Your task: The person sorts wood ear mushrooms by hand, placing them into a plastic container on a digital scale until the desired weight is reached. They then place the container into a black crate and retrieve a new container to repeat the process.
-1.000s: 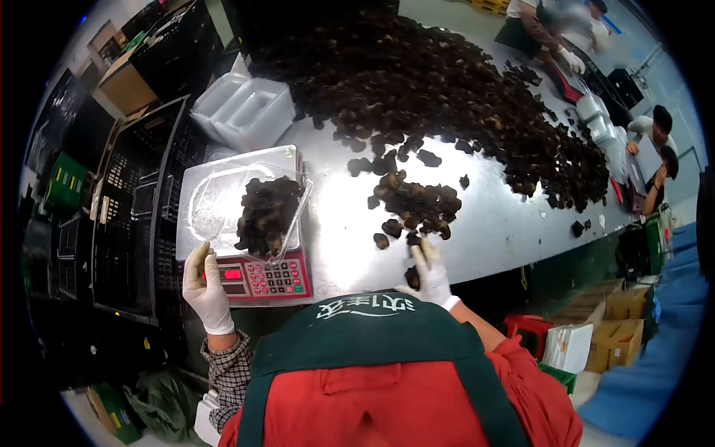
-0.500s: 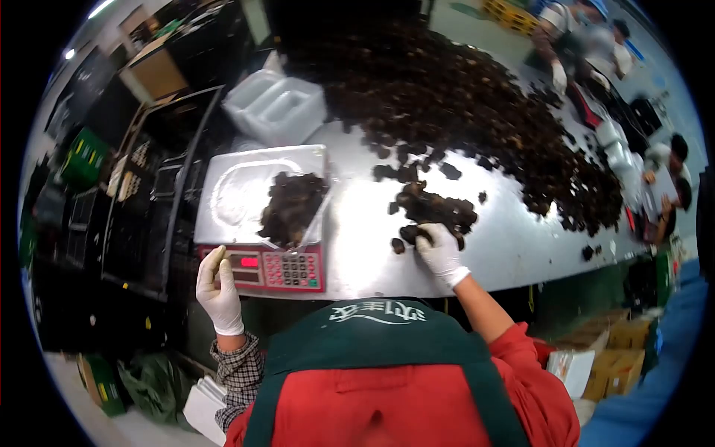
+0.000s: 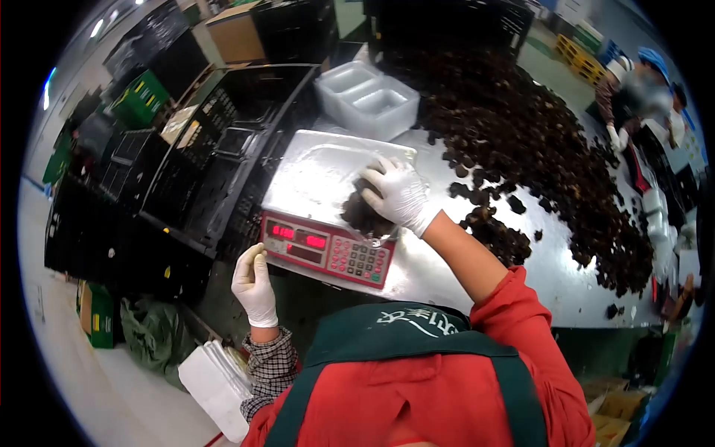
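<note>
My right hand (image 3: 400, 195), in a white glove, is over a heap of dark brown mushroom-like pieces (image 3: 362, 212) on the scale's metal plate (image 3: 309, 175). Its fingers are spread and touch the heap; the palm hides part of it. Clear plastic shows along the heap's edge. Red digits glow on the front panel of the red weighing scale (image 3: 328, 249). Beside the panel's left corner, my gloved left hand (image 3: 255, 287) is raised with thumb and fingertips pressed together, nothing visible between them. A smaller clump of dark pieces (image 3: 495, 237) lies on the table, right of my right forearm.
A large pile of the same pieces (image 3: 521, 127) spreads across the metal table (image 3: 570, 298). White translucent trays (image 3: 372, 100) stand behind the scale. Black crates (image 3: 223, 149) are at the left. Co-workers (image 3: 640, 89) stand at the far right.
My right hand has moved left from the small clump to the heap on the scale. My left thumb and fingers have closed together. The view has shifted, and the scale's display shows more digits.
</note>
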A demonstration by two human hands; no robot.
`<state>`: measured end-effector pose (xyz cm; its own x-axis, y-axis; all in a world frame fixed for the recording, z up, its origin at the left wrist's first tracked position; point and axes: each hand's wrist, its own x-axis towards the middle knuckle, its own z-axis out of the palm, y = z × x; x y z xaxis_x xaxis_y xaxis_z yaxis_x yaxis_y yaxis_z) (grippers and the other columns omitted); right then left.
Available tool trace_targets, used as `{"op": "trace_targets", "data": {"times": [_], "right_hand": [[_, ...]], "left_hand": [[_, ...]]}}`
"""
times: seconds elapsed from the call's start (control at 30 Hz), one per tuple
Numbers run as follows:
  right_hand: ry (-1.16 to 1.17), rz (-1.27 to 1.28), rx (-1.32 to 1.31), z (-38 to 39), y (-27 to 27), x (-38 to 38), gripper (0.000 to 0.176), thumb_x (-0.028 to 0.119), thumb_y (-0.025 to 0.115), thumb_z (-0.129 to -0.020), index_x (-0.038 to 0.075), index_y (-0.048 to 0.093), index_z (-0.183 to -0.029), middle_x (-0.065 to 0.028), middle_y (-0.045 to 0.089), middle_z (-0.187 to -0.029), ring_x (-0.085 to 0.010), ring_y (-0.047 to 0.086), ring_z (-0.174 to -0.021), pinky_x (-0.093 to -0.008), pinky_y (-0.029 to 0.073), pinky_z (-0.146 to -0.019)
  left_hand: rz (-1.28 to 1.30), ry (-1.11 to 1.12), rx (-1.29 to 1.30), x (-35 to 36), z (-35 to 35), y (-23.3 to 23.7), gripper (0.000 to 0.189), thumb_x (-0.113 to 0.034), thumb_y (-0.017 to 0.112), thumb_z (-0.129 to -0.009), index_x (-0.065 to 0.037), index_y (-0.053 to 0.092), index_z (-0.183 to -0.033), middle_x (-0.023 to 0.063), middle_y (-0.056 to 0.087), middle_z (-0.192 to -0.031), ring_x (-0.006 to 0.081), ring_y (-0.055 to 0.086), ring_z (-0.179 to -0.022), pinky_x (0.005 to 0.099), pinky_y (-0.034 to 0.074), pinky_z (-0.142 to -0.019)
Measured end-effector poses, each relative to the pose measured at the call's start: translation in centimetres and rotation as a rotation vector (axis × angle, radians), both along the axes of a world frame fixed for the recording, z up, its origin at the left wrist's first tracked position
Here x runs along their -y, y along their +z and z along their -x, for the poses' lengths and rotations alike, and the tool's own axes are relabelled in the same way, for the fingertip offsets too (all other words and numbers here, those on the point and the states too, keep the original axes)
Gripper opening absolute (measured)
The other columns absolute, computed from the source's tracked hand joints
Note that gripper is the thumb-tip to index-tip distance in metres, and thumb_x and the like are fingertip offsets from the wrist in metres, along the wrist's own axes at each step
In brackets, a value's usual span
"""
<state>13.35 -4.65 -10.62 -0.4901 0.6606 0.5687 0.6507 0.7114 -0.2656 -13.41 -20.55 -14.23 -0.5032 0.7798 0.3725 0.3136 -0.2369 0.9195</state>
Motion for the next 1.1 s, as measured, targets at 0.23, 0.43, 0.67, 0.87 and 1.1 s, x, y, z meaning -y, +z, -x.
{"op": "trace_targets", "data": {"times": [0.23, 0.43, 0.67, 0.87, 1.1], "right_hand": [[-0.076, 0.207, -0.192, -0.5, 1.9, -0.7, 0.041, 0.038, 0.066, -0.082, 0.005, 0.064, -0.106, -0.0159, 0.06, -0.098, -0.032, 0.059, -0.09, -0.0399, 0.048, -0.08], [-0.181, 0.403, -0.784, -7.4, 2.0, -1.8, 0.029, 0.017, 0.064, -0.088, -0.001, 0.062, -0.111, -0.0082, 0.065, -0.098, -0.0124, 0.059, -0.08, -0.0237, 0.048, -0.072], [-0.589, 0.475, -0.893, -20.5, -5.5, 3.4, 0.025, 0.016, 0.061, -0.091, -0.002, 0.063, -0.108, -0.0051, 0.067, -0.093, -0.011, 0.059, -0.083, -0.0239, 0.047, -0.076], [-0.807, 0.381, -0.778, -26.4, -8.2, 8.2, 0.025, 0.017, 0.06, -0.091, -0.001, 0.063, -0.109, -0.0041, 0.064, -0.091, -0.0096, 0.055, -0.079, -0.0227, 0.046, -0.073], [-0.754, 0.386, -0.733, -25.5, -10.1, 8.9, 0.025, 0.013, 0.062, -0.088, 0.0, 0.063, -0.109, -0.0017, 0.062, -0.089, -0.0082, 0.051, -0.072, -0.0229, 0.046, -0.07]], "left_hand": [[0.034, 0.084, 0.138, 0.4, 1.8, -1.0, 0.018, -0.006, 0.055, -0.093, 0.003, 0.063, -0.107, 0.007, 0.065, -0.102, 0.0121, 0.061, -0.088, 0.0233, 0.049, -0.082], [0.007, -0.006, 0.034, -1.8, 0.5, -0.8, 0.02, -0.006, 0.053, -0.094, 0.003, 0.062, -0.109, 0.0077, 0.064, -0.104, 0.0118, 0.061, -0.09, 0.023, 0.049, -0.083], [0.069, -0.007, 0.032, -2.7, 0.2, 0.8, 0.017, -0.004, 0.054, -0.094, 0.003, 0.063, -0.106, 0.0041, 0.064, -0.099, 0.0097, 0.059, -0.087, 0.0213, 0.047, -0.08], [0.07, -0.076, 0.044, -3.9, 0.0, 0.4, 0.02, -0.008, 0.053, -0.095, 0.004, 0.063, -0.108, 0.0056, 0.064, -0.101, 0.0111, 0.06, -0.089, 0.022, 0.048, -0.081], [0.08, -0.151, 0.0, -5.1, -2.4, 1.1, 0.02, -0.006, 0.052, -0.095, 0.004, 0.062, -0.109, 0.0058, 0.064, -0.102, 0.0104, 0.06, -0.09, 0.0219, 0.048, -0.082]]}}
